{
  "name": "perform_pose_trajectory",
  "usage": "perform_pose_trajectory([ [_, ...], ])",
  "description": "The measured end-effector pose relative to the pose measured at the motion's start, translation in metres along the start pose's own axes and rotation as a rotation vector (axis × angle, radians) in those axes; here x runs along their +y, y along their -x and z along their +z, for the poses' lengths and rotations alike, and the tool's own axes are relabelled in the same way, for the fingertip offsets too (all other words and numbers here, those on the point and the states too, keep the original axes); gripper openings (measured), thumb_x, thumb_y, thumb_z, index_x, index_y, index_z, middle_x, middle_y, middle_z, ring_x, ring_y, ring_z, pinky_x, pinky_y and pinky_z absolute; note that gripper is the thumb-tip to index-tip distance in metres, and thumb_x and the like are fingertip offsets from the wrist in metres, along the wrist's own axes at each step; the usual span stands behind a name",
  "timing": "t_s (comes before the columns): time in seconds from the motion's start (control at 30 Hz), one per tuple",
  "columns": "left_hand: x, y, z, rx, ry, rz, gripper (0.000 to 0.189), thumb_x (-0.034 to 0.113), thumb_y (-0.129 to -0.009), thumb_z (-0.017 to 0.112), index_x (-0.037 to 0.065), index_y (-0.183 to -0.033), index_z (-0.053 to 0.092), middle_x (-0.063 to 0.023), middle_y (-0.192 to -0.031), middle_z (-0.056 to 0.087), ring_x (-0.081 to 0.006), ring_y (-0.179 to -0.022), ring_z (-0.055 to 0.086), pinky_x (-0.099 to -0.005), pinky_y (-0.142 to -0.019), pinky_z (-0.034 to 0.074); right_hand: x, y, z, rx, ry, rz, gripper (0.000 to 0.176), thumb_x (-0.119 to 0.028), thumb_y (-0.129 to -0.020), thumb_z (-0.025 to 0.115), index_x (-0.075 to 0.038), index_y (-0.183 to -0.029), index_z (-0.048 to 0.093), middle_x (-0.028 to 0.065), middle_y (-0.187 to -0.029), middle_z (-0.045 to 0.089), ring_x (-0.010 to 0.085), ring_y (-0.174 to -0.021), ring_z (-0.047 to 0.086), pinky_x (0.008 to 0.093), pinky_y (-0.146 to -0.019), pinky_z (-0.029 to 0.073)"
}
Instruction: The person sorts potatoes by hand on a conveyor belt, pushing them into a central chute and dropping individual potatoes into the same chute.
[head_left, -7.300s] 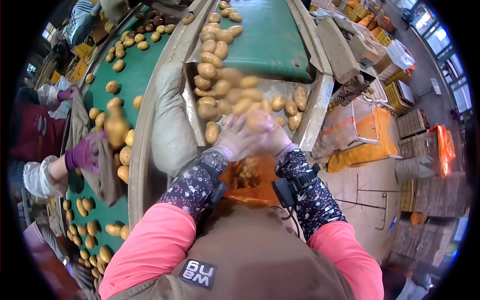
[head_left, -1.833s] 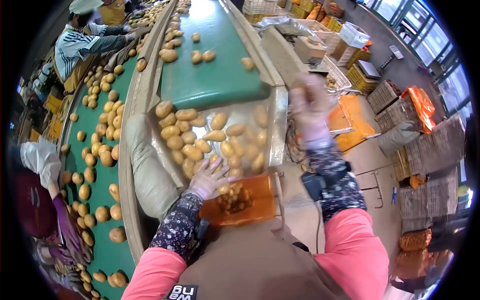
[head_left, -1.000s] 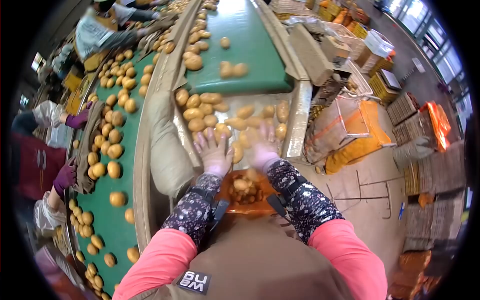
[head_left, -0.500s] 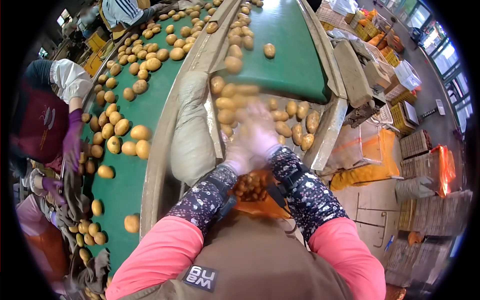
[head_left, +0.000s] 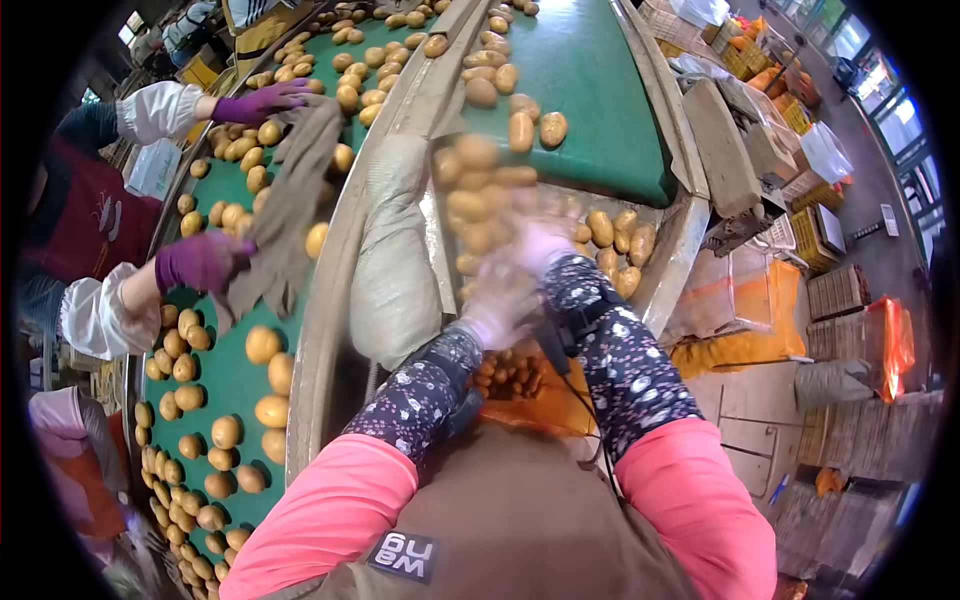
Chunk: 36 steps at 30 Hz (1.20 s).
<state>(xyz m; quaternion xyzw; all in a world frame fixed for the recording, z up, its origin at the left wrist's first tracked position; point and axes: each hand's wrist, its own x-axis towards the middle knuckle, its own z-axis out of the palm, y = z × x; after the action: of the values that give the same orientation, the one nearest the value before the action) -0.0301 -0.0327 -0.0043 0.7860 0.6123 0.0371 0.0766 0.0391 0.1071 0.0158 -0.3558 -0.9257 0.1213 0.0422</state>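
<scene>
Both of my hands wear pale gloves and reach over the metal tray at the end of a green belt [head_left: 600, 110]. My left hand [head_left: 498, 300] is at the tray's near side, its fingers smeared by motion. Just above and to the right, my right hand [head_left: 545, 235] is among the potatoes, its fingers blurred too. Blurred potatoes [head_left: 470, 205] lie at the tray's left, and sharper potatoes [head_left: 625, 235] sit at its right. Below my wrists, an orange mesh bag [head_left: 540, 405] holds many potatoes.
A padded roll [head_left: 392, 270] lines the tray's left side. Beyond it, another green belt [head_left: 230, 345] carries potatoes. A co-worker's purple-gloved hands [head_left: 200, 262] hold a grey cloth [head_left: 290, 200] over that belt. Crates [head_left: 810, 235] and cardboard stacks [head_left: 870, 440] stand at the right.
My hands have drawn slightly apart, my left hand lower. More potatoes have come down toward the tray. The co-worker's hands have moved over the left belt with the grey cloth.
</scene>
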Motion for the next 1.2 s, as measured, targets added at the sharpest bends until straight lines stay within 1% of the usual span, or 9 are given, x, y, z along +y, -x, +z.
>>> perform_pose_trajectory([
  [0.07, -0.005, 0.004, 0.013, 0.335, 0.018, 0.080, 0.056, 0.042, -0.082, 0.067, 0.017, -0.131, 0.058, -0.0064, -0.142, 0.047, -0.0357, -0.137, 0.034, -0.0638, -0.112, 0.019, 0.020, 0.023, -0.023, -0.059, 0.094, 0.152, 0.048, -0.049, -0.084, 0.064, -0.030, -0.128, 0.064, 0.0046, -0.157, 0.036, 0.0350, -0.150, 0.019, 0.0727, -0.111, 0.009],
  [0.17, -0.001, 0.000, 0.009, 0.228, -0.072, -0.156, 0.061, 0.046, -0.085, 0.063, 0.021, -0.140, 0.050, -0.0104, -0.148, 0.041, -0.0400, -0.138, 0.034, -0.0665, -0.110, 0.023, 0.037, 0.041, -0.041, -0.171, 0.100, 0.201, 0.048, -0.054, -0.089, 0.055, -0.033, -0.131, 0.061, 0.0101, -0.161, 0.027, 0.0388, -0.149, 0.019, 0.0767, -0.108, 0.010],
  [0.3, -0.005, -0.005, 0.041, 0.533, 0.013, -0.299, 0.064, 0.042, -0.083, 0.063, 0.015, -0.140, 0.049, -0.0164, -0.147, 0.038, -0.0458, -0.134, 0.034, -0.0616, -0.110, 0.026, 0.030, 0.052, -0.031, -0.154, 0.066, 0.301, 0.050, -0.049, -0.086, 0.059, -0.033, -0.134, 0.059, 0.0095, -0.164, 0.018, 0.0412, -0.149, 0.016, 0.0768, -0.108, 0.012],
  [0.57, -0.004, -0.012, 0.039, 0.414, 0.017, -0.389, 0.061, 0.044, -0.085, 0.059, 0.018, -0.139, 0.052, -0.0170, -0.152, 0.039, -0.0488, -0.139, 0.029, -0.0614, -0.112, 0.021, 0.043, 0.088, 0.024, -0.097, 0.148, 0.212, 0.054, -0.051, -0.080, 0.063, -0.035, -0.131, 0.059, 0.0128, -0.163, 0.017, 0.0407, -0.149, 0.014, 0.0773, -0.108, 0.003],
  [0.73, -0.002, -0.008, 0.027, 0.296, 0.010, -0.289, 0.060, 0.047, -0.086, 0.058, 0.020, -0.139, 0.052, -0.0102, -0.152, 0.042, -0.0504, -0.139, 0.030, -0.0622, -0.114, 0.019, 0.034, 0.074, -0.011, -0.146, -0.195, 0.304, 0.054, -0.033, -0.081, 0.065, -0.015, -0.132, 0.057, 0.0191, -0.143, 0.049, 0.0367, -0.132, 0.046, 0.0518, -0.111, 0.032],
  [0.8, -0.004, -0.007, 0.026, 0.295, 0.006, -0.228, 0.057, 0.046, -0.085, 0.058, 0.019, -0.136, 0.053, -0.0098, -0.150, 0.044, -0.0505, -0.138, 0.031, -0.0623, -0.113, 0.020, 0.038, 0.078, 0.004, 0.240, -0.193, 0.160, 0.051, -0.027, -0.083, 0.064, -0.009, -0.129, 0.058, 0.0193, -0.132, 0.058, 0.0364, -0.121, 0.055, 0.0448, -0.106, 0.040],
  [0.93, -0.009, -0.003, 0.035, 0.200, 0.028, -0.021, 0.050, 0.045, -0.083, 0.062, 0.018, -0.125, 0.058, -0.0106, -0.137, 0.052, -0.0486, -0.134, 0.037, -0.0611, -0.111, 0.027, 0.025, 0.050, 0.011, 0.414, -0.202, 0.001, 0.049, -0.022, -0.085, 0.064, -0.004, -0.130, 0.058, 0.0227, -0.140, 0.051, 0.0350, -0.129, 0.051, 0.0437, -0.110, 0.038],
  [1.03, -0.009, 0.001, 0.035, 0.263, 0.086, 0.119, 0.044, 0.044, -0.081, 0.065, 0.018, -0.115, 0.063, -0.0083, -0.120, 0.059, -0.0430, -0.127, 0.044, -0.0594, -0.110, 0.030, 0.021, 0.035, 0.009, 0.190, -0.100, -0.009, 0.044, -0.023, -0.084, 0.064, -0.005, -0.125, 0.062, 0.0210, -0.139, 0.052, 0.0353, -0.127, 0.052, 0.0421, -0.104, 0.043],
  [1.2, -0.010, 0.004, 0.030, 0.291, 0.063, 0.197, 0.036, 0.043, -0.083, 0.064, 0.018, -0.109, 0.067, -0.0065, -0.115, 0.060, -0.0361, -0.126, 0.044, -0.0597, -0.111, 0.029, -0.002, 0.014, 0.047, 0.004, 0.211, 0.505, 0.026, -0.028, -0.085, 0.064, -0.013, -0.104, 0.072, 0.0139, -0.106, 0.069, 0.0312, -0.095, 0.069, 0.0420, -0.085, 0.054],
])
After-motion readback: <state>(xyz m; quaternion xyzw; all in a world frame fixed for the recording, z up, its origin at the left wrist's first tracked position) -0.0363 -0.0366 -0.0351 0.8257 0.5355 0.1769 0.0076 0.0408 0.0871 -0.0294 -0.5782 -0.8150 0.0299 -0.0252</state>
